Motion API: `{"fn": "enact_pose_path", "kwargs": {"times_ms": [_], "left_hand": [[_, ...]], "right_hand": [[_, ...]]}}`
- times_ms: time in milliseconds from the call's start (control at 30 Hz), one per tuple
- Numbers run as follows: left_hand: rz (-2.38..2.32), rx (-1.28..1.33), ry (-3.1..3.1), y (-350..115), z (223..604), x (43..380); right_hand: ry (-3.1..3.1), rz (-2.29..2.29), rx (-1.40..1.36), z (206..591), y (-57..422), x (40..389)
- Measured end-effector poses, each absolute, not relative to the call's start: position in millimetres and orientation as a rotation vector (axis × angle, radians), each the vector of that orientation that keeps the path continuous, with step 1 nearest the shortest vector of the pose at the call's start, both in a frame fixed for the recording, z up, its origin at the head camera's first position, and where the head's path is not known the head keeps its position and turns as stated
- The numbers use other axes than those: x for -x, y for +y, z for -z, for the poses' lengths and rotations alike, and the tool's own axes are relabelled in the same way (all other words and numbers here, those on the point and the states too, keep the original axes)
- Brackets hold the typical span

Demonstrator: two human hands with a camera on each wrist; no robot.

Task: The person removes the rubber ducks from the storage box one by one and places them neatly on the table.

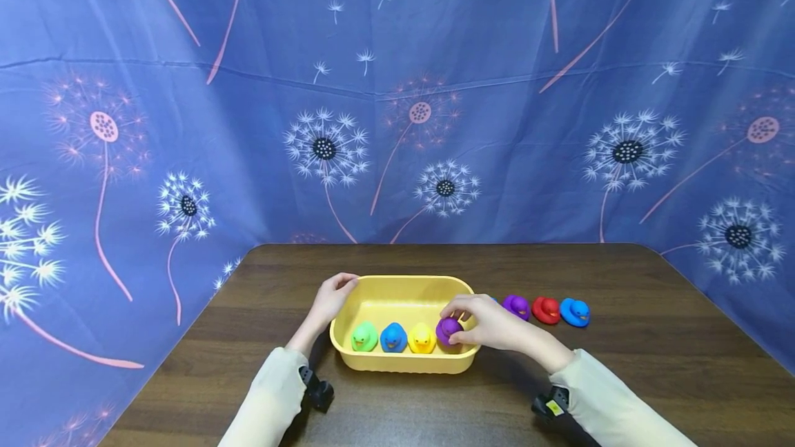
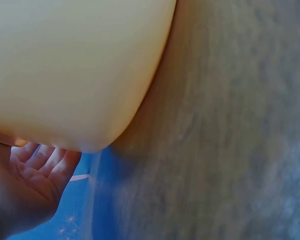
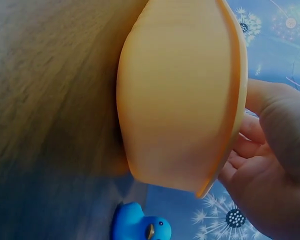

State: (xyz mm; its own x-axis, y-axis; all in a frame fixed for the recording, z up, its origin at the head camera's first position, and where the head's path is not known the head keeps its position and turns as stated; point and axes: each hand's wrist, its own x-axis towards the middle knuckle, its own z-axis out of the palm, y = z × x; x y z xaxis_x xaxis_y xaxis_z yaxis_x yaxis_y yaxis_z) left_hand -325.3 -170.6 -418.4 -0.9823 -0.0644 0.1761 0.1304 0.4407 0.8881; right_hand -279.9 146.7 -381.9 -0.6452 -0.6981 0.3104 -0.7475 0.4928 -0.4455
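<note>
A yellow plastic basin [image 1: 406, 363] stands on the table, with a row of rubber ducks along its near side: green [image 1: 364, 337], blue [image 1: 393, 338], yellow [image 1: 421, 339] and purple [image 1: 448, 330]. My right hand [image 1: 487, 321] reaches over the basin's right rim and pinches the purple duck between thumb and fingers. In the right wrist view the basin wall hides the fingertips of that hand [image 3: 270, 150] and the duck. At the back left corner, my left hand [image 1: 330, 301] holds the basin's rim. The left wrist view shows its fingers [image 2: 55, 162] against the outside of the basin wall [image 2: 75, 75].
Right of the basin, more rubber ducks lie in a row on the brown wooden table [image 1: 652, 364]: purple [image 1: 516, 306], red [image 1: 546, 310] and blue [image 1: 575, 312]. A further blue one is mostly hidden behind my right hand. A blue dandelion-print cloth [image 1: 397, 123] hangs behind the table.
</note>
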Motion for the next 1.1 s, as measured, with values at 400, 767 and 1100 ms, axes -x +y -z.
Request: {"fn": "enact_pose_path", "kwargs": {"times_ms": [400, 767, 1100], "left_hand": [[1.548, 0.057, -2.514, -170.4, 418.4, 324.5], [1.547, 0.055, -2.517, -170.9, 417.8, 324.5], [1.561, 0.059, -2.524, -170.9, 417.5, 324.9]], "right_hand": [[-2.536, -1.021, -1.195, 379.6, 156.1, 276.6], [-2.432, -1.032, -1.191, 370.6, 165.5, 270.4], [-2.412, -1.009, -1.104, 368.4, 173.5, 267.9]]}}
